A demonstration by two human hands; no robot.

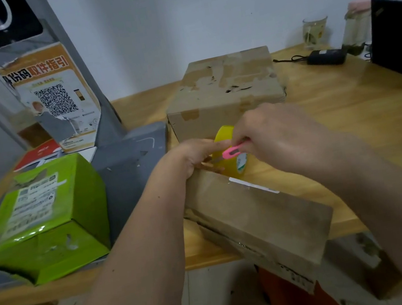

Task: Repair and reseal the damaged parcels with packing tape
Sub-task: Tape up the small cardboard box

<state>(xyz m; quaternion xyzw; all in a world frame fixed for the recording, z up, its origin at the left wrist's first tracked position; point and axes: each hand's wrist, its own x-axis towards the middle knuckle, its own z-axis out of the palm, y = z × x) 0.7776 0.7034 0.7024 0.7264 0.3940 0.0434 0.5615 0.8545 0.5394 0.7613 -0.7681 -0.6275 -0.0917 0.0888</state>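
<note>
Tape roll (233, 157), between left hand (195, 156), right hand (272, 134)

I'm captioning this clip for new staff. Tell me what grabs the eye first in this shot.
Dead centre, the right hand holds a pink cutter against a yellow tape roll, while the left hand pinches at the tape at the far end of the near brown parcel. At left a bright green box with torn edges sits on a grey scale platform. Behind the hands stands a larger taped cardboard box.
</note>
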